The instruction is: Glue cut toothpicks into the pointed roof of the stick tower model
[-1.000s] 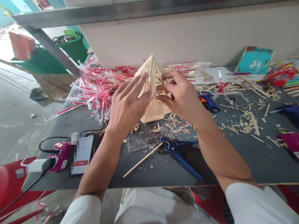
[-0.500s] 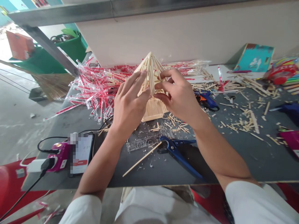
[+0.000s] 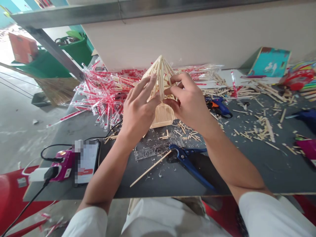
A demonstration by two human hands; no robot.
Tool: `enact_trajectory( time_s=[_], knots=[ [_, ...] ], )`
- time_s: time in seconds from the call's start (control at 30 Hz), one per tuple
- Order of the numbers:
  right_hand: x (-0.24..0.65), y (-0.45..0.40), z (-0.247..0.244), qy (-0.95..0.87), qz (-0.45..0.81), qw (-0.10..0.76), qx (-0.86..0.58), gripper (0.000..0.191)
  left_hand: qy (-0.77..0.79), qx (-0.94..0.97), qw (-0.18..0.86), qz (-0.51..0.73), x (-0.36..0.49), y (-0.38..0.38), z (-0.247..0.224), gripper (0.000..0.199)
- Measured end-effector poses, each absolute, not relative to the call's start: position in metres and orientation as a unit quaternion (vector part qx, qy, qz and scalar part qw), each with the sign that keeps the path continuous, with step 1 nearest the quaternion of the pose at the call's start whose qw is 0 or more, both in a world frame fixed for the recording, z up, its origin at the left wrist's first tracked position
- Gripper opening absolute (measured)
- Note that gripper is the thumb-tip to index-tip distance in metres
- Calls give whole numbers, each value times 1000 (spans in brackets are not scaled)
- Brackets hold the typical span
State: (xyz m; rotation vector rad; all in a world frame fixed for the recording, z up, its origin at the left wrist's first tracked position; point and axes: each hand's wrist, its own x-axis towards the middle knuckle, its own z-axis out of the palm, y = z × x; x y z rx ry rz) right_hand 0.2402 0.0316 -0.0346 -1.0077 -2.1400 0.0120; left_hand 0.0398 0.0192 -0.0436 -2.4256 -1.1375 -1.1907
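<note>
A small house-like model of wooden sticks [image 3: 163, 119] stands on the dark table, its pointed roof [image 3: 161, 64] rising between my hands. My left hand [image 3: 140, 107] is closed on the roof's left side, with the thumb at the lower front edge. From the right, my right hand [image 3: 184, 98] pinches the roof's sticks near that same edge. My fingers hide much of both roof sides. Nearer to me lie a blue cutter [image 3: 191, 168], a single wooden stick [image 3: 150, 169] and a clear ruler [image 3: 148, 153].
Red-and-clear plastic wrappers [image 3: 106, 95] heap up at the left back. A phone [image 3: 86, 164] and a purple power socket [image 3: 61, 164] lie front left. Blue glue gun [image 3: 221, 106] and stick offcuts [image 3: 265, 130] are on the right. A metal bar [image 3: 148, 12] crosses above.
Both hands keep their hold on the stick roof and have hardly moved. The whole view has shifted very slightly.
</note>
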Motion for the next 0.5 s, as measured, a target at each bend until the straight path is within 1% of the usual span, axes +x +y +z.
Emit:
enact_trajectory(
  time_s=[0.3, 0.5],
  knots=[
    [240, 32, -35, -838, 7, 377, -393, 29, -383, -821, 105, -410, 43, 18, -46, 33],
    [240, 31, -33, -837, 8, 379, -395, 33, -391, -817, 121, -406, 43, 19, -46, 34]
  ],
)
